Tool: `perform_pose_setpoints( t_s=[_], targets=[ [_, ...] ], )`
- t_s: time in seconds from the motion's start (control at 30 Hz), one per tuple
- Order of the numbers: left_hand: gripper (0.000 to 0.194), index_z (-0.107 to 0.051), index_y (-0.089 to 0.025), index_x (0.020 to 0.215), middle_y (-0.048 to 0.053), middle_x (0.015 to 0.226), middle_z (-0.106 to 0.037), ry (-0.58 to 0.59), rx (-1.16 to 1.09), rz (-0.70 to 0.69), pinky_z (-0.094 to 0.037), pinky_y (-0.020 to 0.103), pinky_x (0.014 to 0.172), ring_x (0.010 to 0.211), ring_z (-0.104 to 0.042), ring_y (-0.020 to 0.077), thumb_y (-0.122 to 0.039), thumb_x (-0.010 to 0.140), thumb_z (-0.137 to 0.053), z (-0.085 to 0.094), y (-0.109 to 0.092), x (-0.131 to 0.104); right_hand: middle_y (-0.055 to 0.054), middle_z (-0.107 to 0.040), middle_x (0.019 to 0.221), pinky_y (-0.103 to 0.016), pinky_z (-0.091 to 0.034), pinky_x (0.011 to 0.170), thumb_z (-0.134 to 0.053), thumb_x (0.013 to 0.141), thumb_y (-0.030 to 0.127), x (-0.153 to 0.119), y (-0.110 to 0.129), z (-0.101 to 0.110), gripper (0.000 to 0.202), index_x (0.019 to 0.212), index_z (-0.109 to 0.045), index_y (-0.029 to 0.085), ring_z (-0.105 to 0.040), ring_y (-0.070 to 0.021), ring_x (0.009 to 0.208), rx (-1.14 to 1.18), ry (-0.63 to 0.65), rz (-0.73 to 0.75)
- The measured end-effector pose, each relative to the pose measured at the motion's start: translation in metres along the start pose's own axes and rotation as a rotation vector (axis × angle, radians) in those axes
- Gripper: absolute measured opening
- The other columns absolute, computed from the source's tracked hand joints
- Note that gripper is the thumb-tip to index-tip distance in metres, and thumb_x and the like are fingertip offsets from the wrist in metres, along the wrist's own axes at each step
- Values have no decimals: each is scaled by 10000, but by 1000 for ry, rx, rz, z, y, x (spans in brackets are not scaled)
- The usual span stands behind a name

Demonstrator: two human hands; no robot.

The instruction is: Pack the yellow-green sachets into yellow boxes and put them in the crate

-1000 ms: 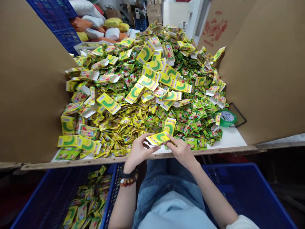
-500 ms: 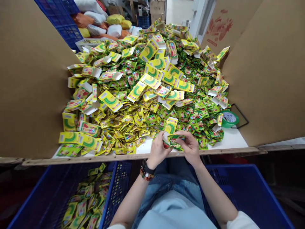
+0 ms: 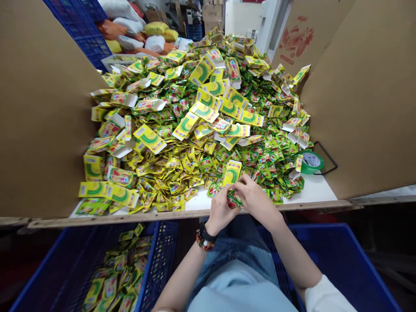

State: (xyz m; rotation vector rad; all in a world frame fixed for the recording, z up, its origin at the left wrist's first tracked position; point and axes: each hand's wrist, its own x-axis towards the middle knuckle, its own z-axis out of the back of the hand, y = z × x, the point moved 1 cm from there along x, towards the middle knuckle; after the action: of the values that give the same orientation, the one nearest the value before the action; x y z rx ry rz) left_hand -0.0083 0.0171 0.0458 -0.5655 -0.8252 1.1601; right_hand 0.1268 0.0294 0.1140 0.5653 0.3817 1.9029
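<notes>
My left hand (image 3: 222,209) is closed round a small green candy box (image 3: 234,200) with a red fruit picture, low over the front edge of the table. Fingers of my right hand (image 3: 255,200) are bent together at the top of the same box, close to my left fingertips. They hide its opening, and no sachet shows in them. Just beyond my fingers, a yellow box (image 3: 232,172) with a green curve lies on the heap. Around it are green sachets (image 3: 256,154) to the right and yellow sachets (image 3: 172,171) to the left.
Flat yellow boxes (image 3: 208,112) lie over the heap. Cardboard walls (image 3: 360,108) stand on both sides. Green tape (image 3: 311,162) sits at the right. Below the wooden edge (image 3: 130,219) are a blue crate (image 3: 146,277) holding packets and another blue crate (image 3: 344,260) at the right.
My right hand has moved left and inward to the top of the box. The green sachet seen in its fingers before is now out of sight. My left hand has shifted slightly right.
</notes>
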Motion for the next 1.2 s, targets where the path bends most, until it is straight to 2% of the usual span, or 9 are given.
perform_pose_setpoints(
  t_s=[0.13, 0.23, 0.37, 0.53, 0.73, 0.87, 0.93, 1.03, 1.2],
  targets=[
    [619, -490, -187, 1239, 90, 1080, -672, -29, -48, 59, -555, 383, 801, 930, -669, 243, -166, 657, -698, -1, 8, -4, -77, -601, 1030, -293, -507, 728, -461, 889, 83, 5, 8, -13, 274, 996, -665, 232, -615, -203, 863, -37, -44, 111],
    [686, -442, -196, 1302, 118, 1220, -633, -121, -77, 69, -538, 414, 910, 1069, -645, 262, -209, 669, -708, -4, 18, -7, -88, -658, 1022, -341, -493, 816, -467, 928, 134, 2, 8, -27, 282, 1151, -621, 213, -603, -229, 944, -16, -193, 145],
    [608, -427, -196, 1328, 146, 1292, -598, -221, -110, 54, -492, 449, 1006, 1191, -590, 284, -236, 757, -630, -9, 26, -12, -50, -741, 929, -480, -331, 1003, -524, 947, 221, -10, 11, -45, 156, 949, -679, 231, -573, -270, 1070, -38, -359, 137],
    [458, -426, -175, 1326, 171, 1204, -636, -252, -102, 24, -549, 402, 883, 1060, -660, 269, -253, 878, -477, -13, 33, -21, -30, -756, 977, -551, -126, 1107, -506, 942, 202, -23, 16, -48, 196, 1009, -687, 233, -534, -274, 1192, 123, -227, 143],
    [597, -333, -229, 1325, 149, 1190, -620, -355, -44, -87, -566, 385, 785, 971, -673, 245, -346, 817, -626, -20, 39, -27, -73, -610, 1329, -429, -407, 1071, -579, 874, 322, -19, 1, -61, 444, 1311, -558, 248, -493, -238, 1294, 819, -363, -163],
    [433, -397, -230, 1213, 163, 1218, -595, -322, 3, -186, -544, 438, 863, 1050, -646, 269, -316, 834, -587, -21, 37, -25, -73, -694, 1214, -454, -492, 1006, -635, 825, 408, -14, -2, -75, 477, 1276, -621, 253, -641, -264, 1129, 1227, -76, -299],
    [517, -332, -196, 1301, 202, 1283, -552, -286, 0, -162, -529, 457, 912, 1112, -624, 283, -318, 848, -551, -20, 35, -24, -67, -696, 1220, -479, -447, 1062, -622, 847, 423, -16, -1, -75, 401, 1207, -680, 255, -630, -276, 1166, 1203, -31, -232],
    [603, -224, -153, 1404, 222, 1343, -509, -200, -15, -104, -526, 442, 927, 1175, -595, 274, -311, 878, -475, -19, 33, -23, -54, -689, 1232, -469, -438, 1082, -637, 859, 387, -20, 0, -73, 335, 1163, -708, 268, -614, -273, 1201, 1005, -127, -110],
    [649, -265, -135, 1403, 213, 1284, -558, -151, 74, -75, -533, 430, 884, 1137, -610, 295, -327, 834, -512, -24, 40, -23, -61, -709, 1175, -450, -501, 1034, -605, 884, 339, -19, -4, -76, 298, 1142, -717, 238, -664, -267, 1125, 860, -258, -171]
  ],
)
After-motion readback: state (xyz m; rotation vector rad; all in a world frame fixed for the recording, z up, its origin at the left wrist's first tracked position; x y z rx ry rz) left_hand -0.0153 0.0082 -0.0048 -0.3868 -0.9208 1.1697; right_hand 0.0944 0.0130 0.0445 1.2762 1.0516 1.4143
